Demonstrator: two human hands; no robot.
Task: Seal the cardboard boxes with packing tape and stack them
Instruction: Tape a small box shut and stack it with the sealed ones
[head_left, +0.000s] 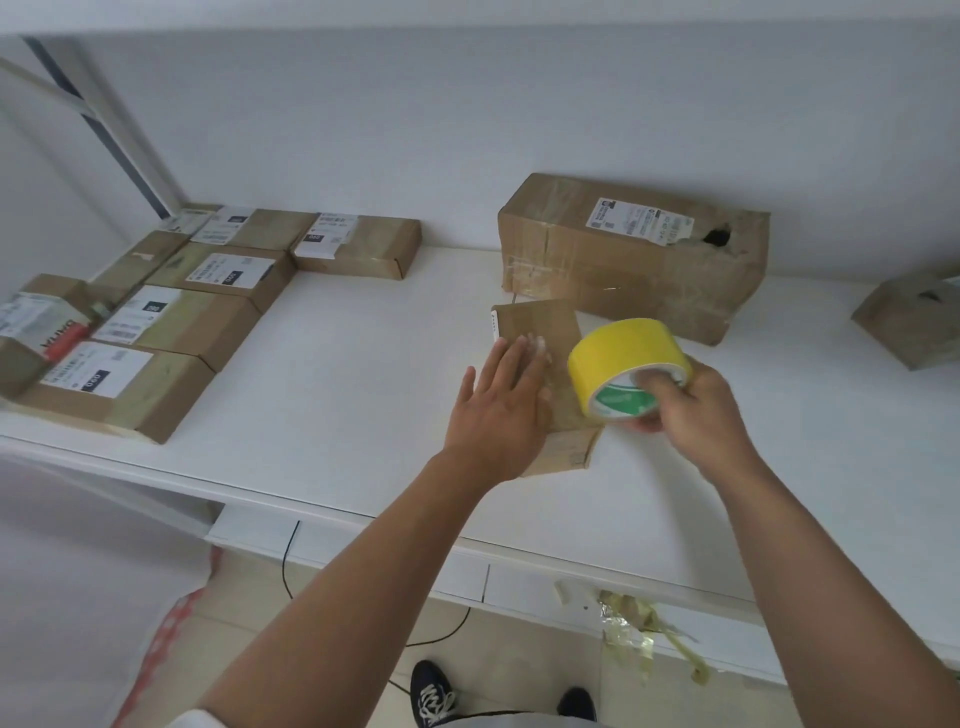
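Cardboard box (540, 332), centre frame, looks light and stiff: left hand (498, 410) presses it flat-fingered; right hand (691, 405) grips the tape roll (626, 366) through its core, beside it.

One head-worn wide-angle view looks forward and steeply down, close over the white table (322, 364), with floor and shoes (432, 696) below
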